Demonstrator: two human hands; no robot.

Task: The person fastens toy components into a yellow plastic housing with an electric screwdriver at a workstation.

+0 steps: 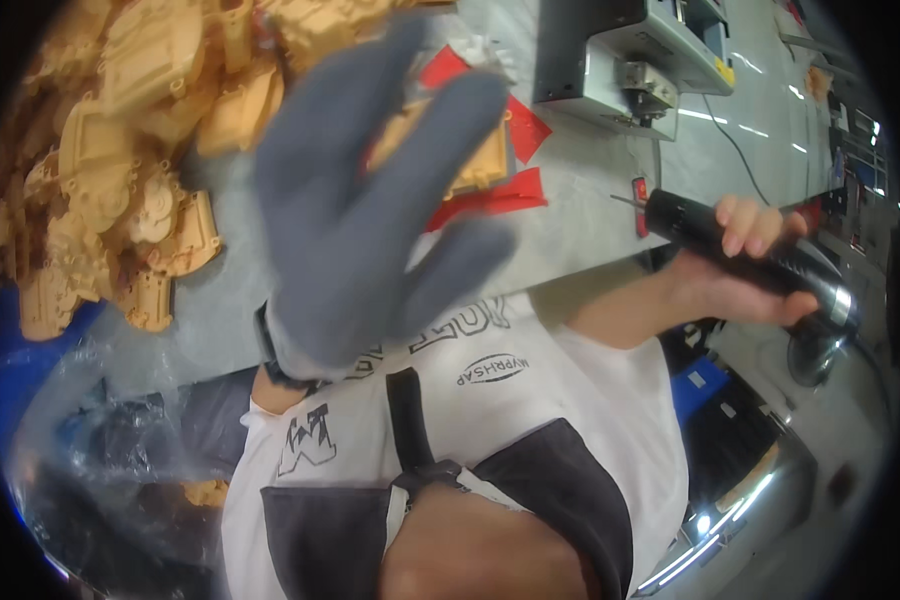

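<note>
My left hand (355, 215), in a grey glove and a little blurred, is held up over the table with its fingers spread and nothing seen in them. Behind its fingers lies a yellow-orange plastic housing part (485, 168), partly hidden, with red strips (500, 195) around it. Off to the right, my bare right hand (740, 265) is wrapped round a black electric screwdriver (690, 222). The tool's thin bit points left, toward the part but apart from it.
A large heap of yellow-orange plastic parts (100, 170) covers the left of the grey table (235, 205). A metal machine (640, 75) stands at the far right, with a small red tool (640, 205) nearer. Clear plastic wrapping (130, 430) lies at lower left.
</note>
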